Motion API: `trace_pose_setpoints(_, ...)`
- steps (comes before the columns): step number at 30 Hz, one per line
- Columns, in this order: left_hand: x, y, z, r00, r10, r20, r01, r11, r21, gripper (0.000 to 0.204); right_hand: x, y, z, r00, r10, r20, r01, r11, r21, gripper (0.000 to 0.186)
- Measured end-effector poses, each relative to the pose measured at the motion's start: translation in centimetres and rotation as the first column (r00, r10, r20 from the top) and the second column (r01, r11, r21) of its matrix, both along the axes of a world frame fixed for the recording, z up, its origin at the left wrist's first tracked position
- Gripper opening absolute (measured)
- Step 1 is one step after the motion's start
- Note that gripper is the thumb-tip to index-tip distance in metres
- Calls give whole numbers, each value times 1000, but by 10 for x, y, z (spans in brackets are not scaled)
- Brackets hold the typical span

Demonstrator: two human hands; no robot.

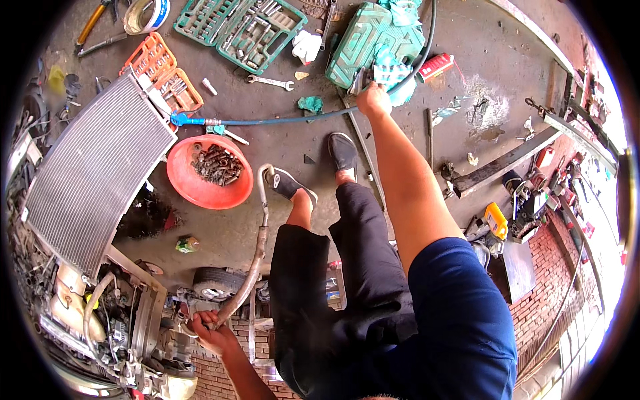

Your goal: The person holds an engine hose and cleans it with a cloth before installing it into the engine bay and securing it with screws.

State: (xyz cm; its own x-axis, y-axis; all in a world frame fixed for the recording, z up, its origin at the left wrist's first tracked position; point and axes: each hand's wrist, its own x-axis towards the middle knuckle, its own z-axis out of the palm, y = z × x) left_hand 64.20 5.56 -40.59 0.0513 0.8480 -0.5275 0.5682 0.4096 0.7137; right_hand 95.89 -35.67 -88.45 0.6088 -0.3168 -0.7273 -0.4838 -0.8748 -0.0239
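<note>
The person stands on the dark workshop floor, a foot to each side of the work line, and supports two items.

Left hand (217,335): fingers are curled closed around the lower end of a bent metal pipe (248,283). The pipe rises from the grip in a curve, narrows at a joint, and ends in a hooked bend beside the left shoe (285,183), close to the red basin.

Right hand (375,101): the arm extends forward and the hand is closed on a blue hose (287,121). The far side of the fingers is hidden from where I stand. The hose runs leftward to a bright blue fitting (179,119) and, beyond the hand, curves upward past a closed green case (360,43) and a checked cloth (392,69).

Adjacent items: the red basin (179,180) holds loose metal fasteners (219,165). An open orange socket case (151,60) lies behind a finned panel (90,173). A wrench (271,82) lies just below an open green socket set (230,47). A red container (437,67) sits right of the cloth.
</note>
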Motion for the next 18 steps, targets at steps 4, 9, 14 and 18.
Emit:
trace_pose_setpoints(4, 15, -7, 4, 999, -35, 10, 35, 999, 4, 55, -18, -20, 22, 910, -223, 349, 202, 975, 97, 32)
trace_pose_setpoints(9, 40, -19, 41, 981, -194, -25, 195, 981, 21, 54, -34, -70, 121, 747, -430, 506, 397, 900, 178, 27)
trace_pose_setpoints(14, 74, -29, 90, 928, -350, 129, 350, 936, 19, 58, -34, -114, 259, 582, -749, 316, 438, 616, 655, 26)
trace_pose_setpoints(18, 98, -42, 132, 887, -350, 300, 372, 928, -16, 63, -38, -130, 374, 449, -877, 168, 314, 331, 890, 12)
